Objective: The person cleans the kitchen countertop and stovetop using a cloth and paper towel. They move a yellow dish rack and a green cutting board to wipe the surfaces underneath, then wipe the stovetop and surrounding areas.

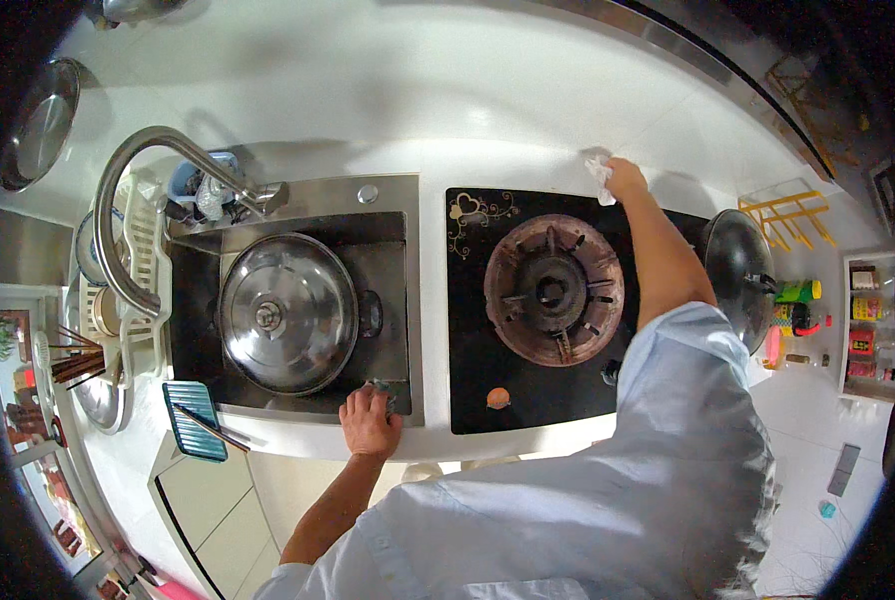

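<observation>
My right hand (627, 180) is closed on a crumpled white cloth or tissue (600, 180) at the back edge of the black glass gas hob (470, 337), where the counter meets the white wall. The round burner (554, 291) lies bare, nearer to me than that hand. My left hand (371, 422) rests at the front rim of the steel sink (320, 414), with a greenish cloth or scrubber (384, 391) partly hidden under its fingers; whether it grips this is unclear. In the sink stands a pan with a shiny metal lid (288, 313).
A curved tap (106, 217) arches over the dish rack (147, 285) at the left. A blue tray (195, 420) lies by the sink's front left corner. Right of my arm stands a wok with a dark lid (740, 277), near a yellow rack (789, 214) and several bottles.
</observation>
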`<state>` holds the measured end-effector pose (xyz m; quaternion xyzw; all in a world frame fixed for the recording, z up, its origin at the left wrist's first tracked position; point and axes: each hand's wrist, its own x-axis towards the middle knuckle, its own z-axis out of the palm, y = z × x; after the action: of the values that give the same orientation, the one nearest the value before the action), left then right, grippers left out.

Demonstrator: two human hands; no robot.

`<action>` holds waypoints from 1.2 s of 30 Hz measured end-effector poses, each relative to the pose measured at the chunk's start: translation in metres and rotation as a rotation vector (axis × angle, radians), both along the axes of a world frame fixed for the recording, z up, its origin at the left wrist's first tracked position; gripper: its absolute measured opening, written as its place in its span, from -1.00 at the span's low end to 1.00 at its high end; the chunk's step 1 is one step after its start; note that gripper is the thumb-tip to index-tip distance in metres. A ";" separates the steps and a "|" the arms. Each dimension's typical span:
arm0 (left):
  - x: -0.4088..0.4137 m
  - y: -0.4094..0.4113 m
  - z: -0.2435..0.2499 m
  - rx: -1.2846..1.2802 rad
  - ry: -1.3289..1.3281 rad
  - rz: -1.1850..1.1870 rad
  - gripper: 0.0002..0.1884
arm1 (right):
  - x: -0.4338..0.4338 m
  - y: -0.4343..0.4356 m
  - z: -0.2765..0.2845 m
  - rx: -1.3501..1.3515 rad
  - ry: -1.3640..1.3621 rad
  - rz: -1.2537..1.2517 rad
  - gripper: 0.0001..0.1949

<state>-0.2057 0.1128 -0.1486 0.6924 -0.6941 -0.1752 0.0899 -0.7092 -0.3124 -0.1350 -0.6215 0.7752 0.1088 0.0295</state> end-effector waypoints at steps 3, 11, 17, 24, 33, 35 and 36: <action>0.001 0.004 -0.002 -0.006 0.000 0.015 -0.56 | 0.007 0.001 -0.015 0.071 0.022 -0.020 -0.66; -0.002 0.003 -0.003 0.008 -0.044 0.023 -0.56 | 0.165 -0.007 -0.022 0.041 -0.138 0.420 -0.77; 0.000 0.005 -0.006 0.017 -0.021 0.027 -0.58 | 0.307 0.007 -0.001 0.014 -0.136 0.705 -0.72; 0.001 0.009 -0.006 0.013 -0.031 0.023 -0.57 | 0.397 0.131 -0.010 0.290 -0.303 1.074 -0.85; 0.002 0.006 -0.006 0.019 -0.013 0.035 -0.56 | 0.274 -0.004 0.037 -0.139 -0.444 0.588 -0.79; 0.001 0.006 -0.005 -0.042 0.007 0.025 -0.55 | 0.232 -0.024 0.041 -0.174 -0.363 0.390 -0.75; 0.000 0.006 -0.005 -0.033 0.003 0.020 -0.54 | 0.221 -0.035 0.037 0.043 -0.334 0.339 -0.69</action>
<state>-0.2053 0.1185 -0.1535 0.6975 -0.6898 -0.1640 0.1040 -0.4883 -0.3470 -0.0985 -0.7514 0.6417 0.0242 0.1517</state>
